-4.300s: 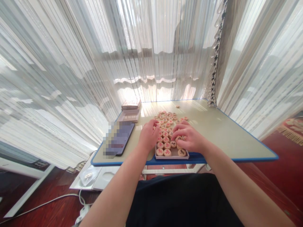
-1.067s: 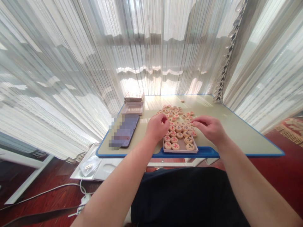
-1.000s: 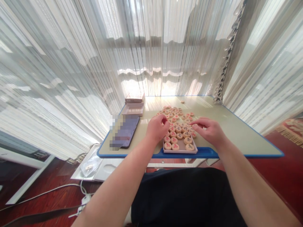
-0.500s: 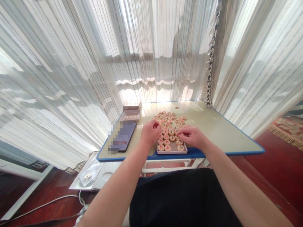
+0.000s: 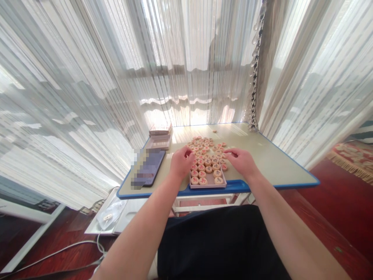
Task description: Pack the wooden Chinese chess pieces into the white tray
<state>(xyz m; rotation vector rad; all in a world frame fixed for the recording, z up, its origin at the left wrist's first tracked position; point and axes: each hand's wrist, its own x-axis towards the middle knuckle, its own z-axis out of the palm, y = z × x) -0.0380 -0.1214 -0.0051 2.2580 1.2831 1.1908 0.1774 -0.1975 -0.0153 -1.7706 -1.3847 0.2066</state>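
A shallow pale tray (image 5: pixel 208 186) at the table's near edge holds round wooden Chinese chess pieces with red and black characters, red ones (image 5: pixel 201 174) mostly at the left and black ones (image 5: pixel 216 167) in the middle and right. More loose pieces (image 5: pixel 201 144) lie in a cluster beyond it. At the tray's left far corner, my left hand (image 5: pixel 181 162) has its fingers curled together; what they hold is hidden. To the right of the cluster, my right hand (image 5: pixel 240 160) pinches thumb and forefinger around a Chinese chess piece. A red piece (image 5: pixel 223 167) rests just outside the tray's right wall.
A dark phone (image 5: pixel 151 167) lies on the left of the blue-edged table (image 5: pixel 276 163). Behind it are an open pale box part (image 5: pixel 161 142) and a stacked box (image 5: pixel 160 129). A lone piece (image 5: pixel 214 131) sits near the far edge. Sheer curtains hang behind.
My right hand has moved away from the tray, outward and up to the loose pieces at its right. A black piece now shows where its fingers were. My left hand stays nearly in place.
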